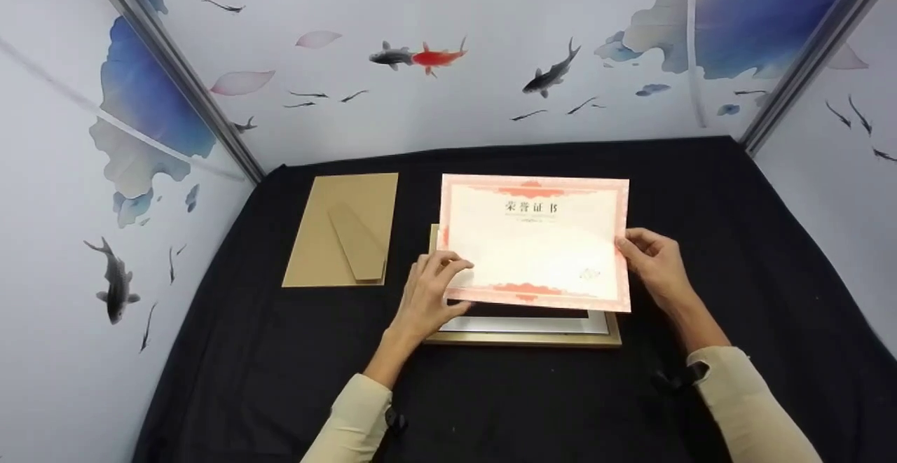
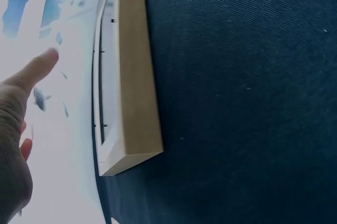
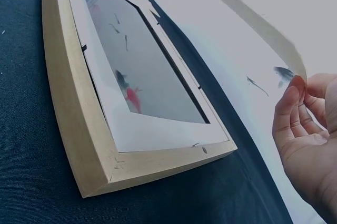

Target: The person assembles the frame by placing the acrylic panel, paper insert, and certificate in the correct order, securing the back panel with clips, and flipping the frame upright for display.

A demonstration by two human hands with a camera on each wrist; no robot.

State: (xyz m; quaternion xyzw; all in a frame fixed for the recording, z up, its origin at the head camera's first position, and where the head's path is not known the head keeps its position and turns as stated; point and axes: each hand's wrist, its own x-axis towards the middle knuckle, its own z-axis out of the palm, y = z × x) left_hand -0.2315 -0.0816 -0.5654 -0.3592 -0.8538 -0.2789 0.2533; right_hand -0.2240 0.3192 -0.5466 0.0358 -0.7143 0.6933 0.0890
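A certificate (image 1: 536, 246) with a red patterned border is held up over a picture frame (image 1: 522, 339), hiding most of it in the head view. My right hand (image 1: 653, 263) pinches the certificate's right edge between thumb and fingers; the right wrist view shows this right hand (image 3: 310, 129) gripping the thin sheet (image 3: 263, 29) edge-on. Over the lower left corner is my left hand (image 1: 429, 295), thumb and index finger spread apart. The left thumb (image 2: 37, 69) points out straight in the left wrist view. Inside the frame (image 3: 79, 108), a white mat (image 3: 152, 137) surrounds a dark reflective pane (image 3: 142, 66).
A tan backing board (image 1: 308, 239) with a fold-out stand (image 1: 354, 242) lies to the left of the frame. Black cloth (image 1: 280, 379) covers the table. White panels (image 1: 483, 120) painted with fish and petals enclose the back and sides.
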